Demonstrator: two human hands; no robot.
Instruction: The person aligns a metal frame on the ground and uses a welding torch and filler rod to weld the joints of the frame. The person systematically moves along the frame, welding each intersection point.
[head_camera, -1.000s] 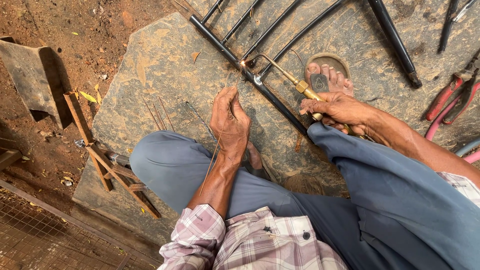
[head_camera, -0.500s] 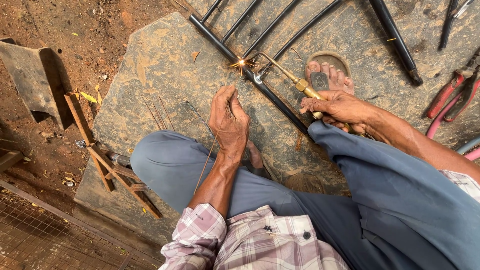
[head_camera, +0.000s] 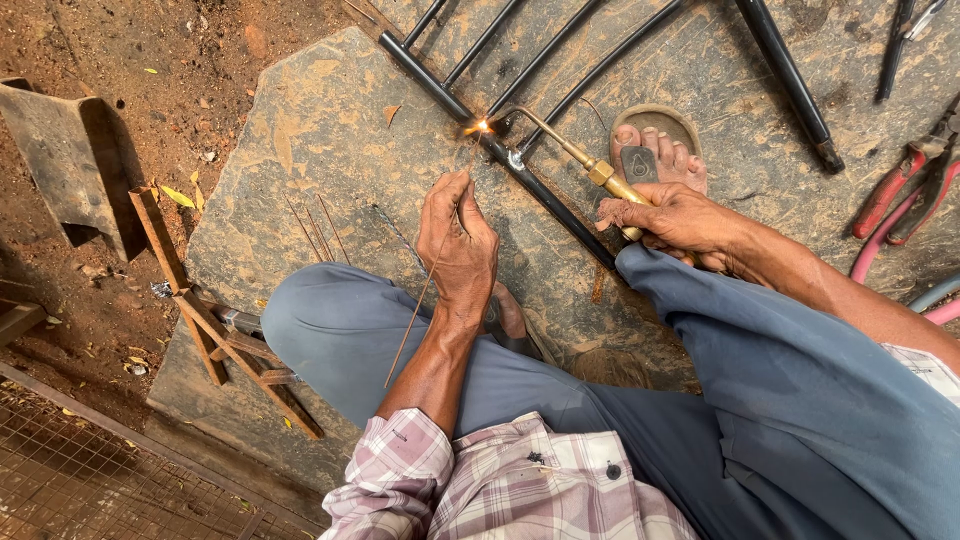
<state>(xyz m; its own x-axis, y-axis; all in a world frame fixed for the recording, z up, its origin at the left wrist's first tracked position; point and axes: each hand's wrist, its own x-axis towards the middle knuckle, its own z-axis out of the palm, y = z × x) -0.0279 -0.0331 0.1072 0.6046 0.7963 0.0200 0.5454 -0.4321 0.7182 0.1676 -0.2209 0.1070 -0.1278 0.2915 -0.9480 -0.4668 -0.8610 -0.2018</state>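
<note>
At far left, rusty angle bars (head_camera: 215, 320) lie on the slab (head_camera: 330, 130). Left hand (head_camera: 460, 245): fingers pinched together on a thin rod (head_camera: 418, 310), its tip raised toward the flame (head_camera: 478, 127). Centre: black tube frame (head_camera: 500, 160), flame playing on a joint. Right hand (head_camera: 675, 215): fingers clamped round the brass torch (head_camera: 570, 155). Judged good practice: heat the joint evenly, feed the rod at the flame's edge, keep the foot (head_camera: 660, 150) clear.
</note>
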